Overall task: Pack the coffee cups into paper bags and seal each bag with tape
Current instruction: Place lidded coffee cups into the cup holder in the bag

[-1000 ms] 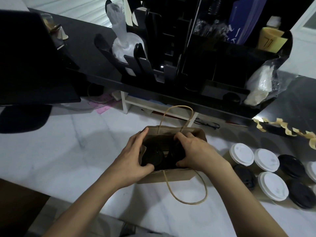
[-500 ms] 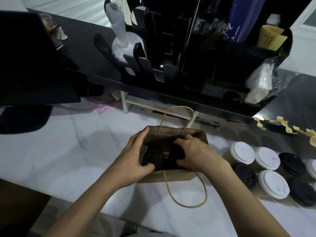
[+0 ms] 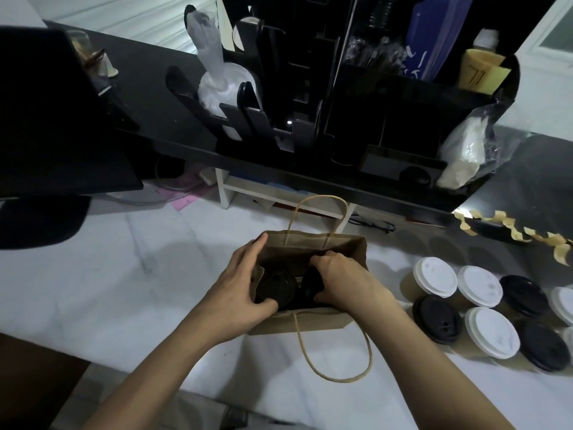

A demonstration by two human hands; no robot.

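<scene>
Spare lidded cups (image 3: pixel 479 290) cluster 3 o'clock on marble bench (image 3: pixel 93 290). L hand (image 3: pixel 238 293) pinches kraft bag (image 3: pixel 341 246) wall; R hand (image 3: pixel 344 283) clasps black-lidded cup (image 3: pixel 310 283) inside.

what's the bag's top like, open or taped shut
Open. The paper bag has its mouth spread wide, two black-lidded cups show inside, and nothing seals it.

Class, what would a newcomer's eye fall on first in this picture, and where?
At centre, both hands reach into an open bag: the left hand grips its wall, the right hand a black-lidded cup. Lidded cups, white and black, cluster to the right, with tape strips beyond them.
</scene>
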